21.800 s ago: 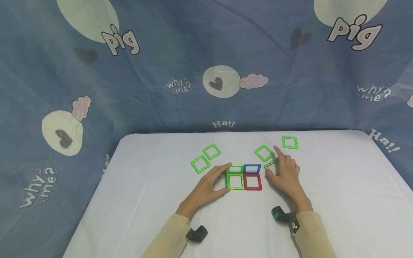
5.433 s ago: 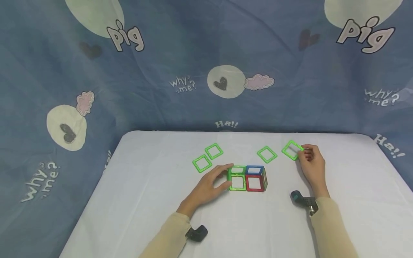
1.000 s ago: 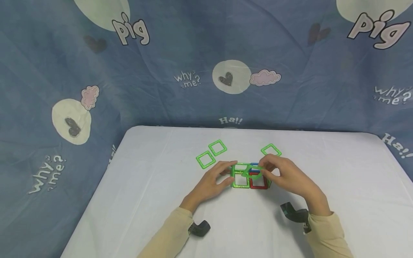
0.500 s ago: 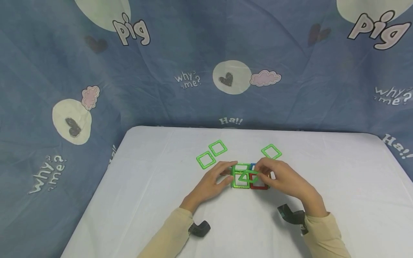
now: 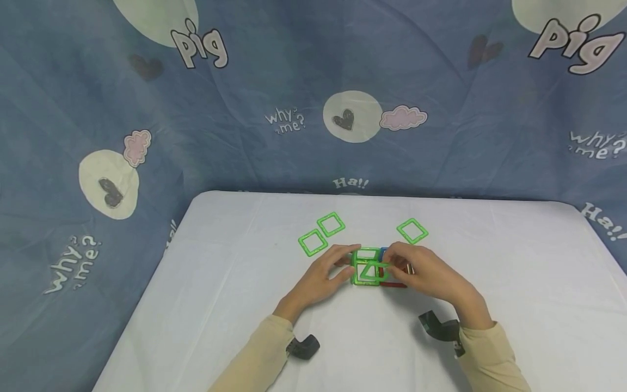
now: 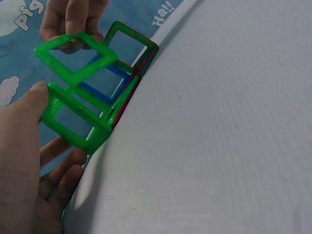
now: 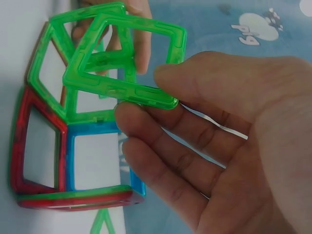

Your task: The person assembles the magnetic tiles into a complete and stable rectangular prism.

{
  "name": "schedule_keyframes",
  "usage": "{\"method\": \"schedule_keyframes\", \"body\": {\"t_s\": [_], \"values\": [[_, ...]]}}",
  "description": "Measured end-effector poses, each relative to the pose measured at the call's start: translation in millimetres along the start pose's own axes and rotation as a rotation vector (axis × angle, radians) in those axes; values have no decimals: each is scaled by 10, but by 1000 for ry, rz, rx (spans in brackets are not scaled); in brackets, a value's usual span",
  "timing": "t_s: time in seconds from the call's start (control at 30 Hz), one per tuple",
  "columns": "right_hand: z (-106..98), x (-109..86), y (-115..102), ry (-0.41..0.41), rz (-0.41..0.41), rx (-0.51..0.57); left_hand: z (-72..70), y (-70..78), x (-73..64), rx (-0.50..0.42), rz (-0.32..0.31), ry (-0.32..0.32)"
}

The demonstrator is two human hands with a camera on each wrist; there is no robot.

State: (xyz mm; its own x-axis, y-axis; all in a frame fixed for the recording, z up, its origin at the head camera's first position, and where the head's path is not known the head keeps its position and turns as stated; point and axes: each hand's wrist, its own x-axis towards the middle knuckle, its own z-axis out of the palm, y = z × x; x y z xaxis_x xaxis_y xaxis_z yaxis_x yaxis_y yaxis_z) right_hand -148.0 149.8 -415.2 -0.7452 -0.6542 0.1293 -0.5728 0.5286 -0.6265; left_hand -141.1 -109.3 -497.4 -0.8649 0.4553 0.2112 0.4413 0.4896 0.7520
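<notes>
On the white table stands a box-like frame of square magnetic tiles. Its left half is green (image 5: 366, 283); the right half has a blue tile (image 7: 70, 161) and a red tile (image 7: 19, 146), with another tile closing the right end. My left hand (image 5: 318, 277) holds the left end, thumb on the near side and fingers on the far side. My right hand (image 5: 433, 272) pinches a loose green square tile (image 7: 117, 90) by one edge, thumb against fingertips. That tile is tilted above the green half, overlapping it in the head view. My right hand hides much of the blue and red tiles there.
Two green tiles lie behind my left hand, one farther back (image 5: 324, 228) and one nearer (image 5: 304, 248). A third green tile (image 5: 404, 236) lies behind my right hand. A blue printed cloth (image 5: 245, 152) hangs beyond the table's back edge (image 5: 294, 194).
Since the first frame, an end tile has joined the frame's right side. My right hand has lifted a green tile from the far right and carried it left over the frame. My left hand stays put.
</notes>
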Motion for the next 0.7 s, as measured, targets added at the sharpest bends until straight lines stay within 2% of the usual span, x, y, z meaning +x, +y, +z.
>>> {"method": "schedule_keyframes", "body": {"t_s": [0.4,0.7], "values": [[35,30,-22,-31,-11,5,-3,-1,14,2,4,-1],[93,46,-12,-63,16,29,-4,3,13,-14,-15,-9]]}}
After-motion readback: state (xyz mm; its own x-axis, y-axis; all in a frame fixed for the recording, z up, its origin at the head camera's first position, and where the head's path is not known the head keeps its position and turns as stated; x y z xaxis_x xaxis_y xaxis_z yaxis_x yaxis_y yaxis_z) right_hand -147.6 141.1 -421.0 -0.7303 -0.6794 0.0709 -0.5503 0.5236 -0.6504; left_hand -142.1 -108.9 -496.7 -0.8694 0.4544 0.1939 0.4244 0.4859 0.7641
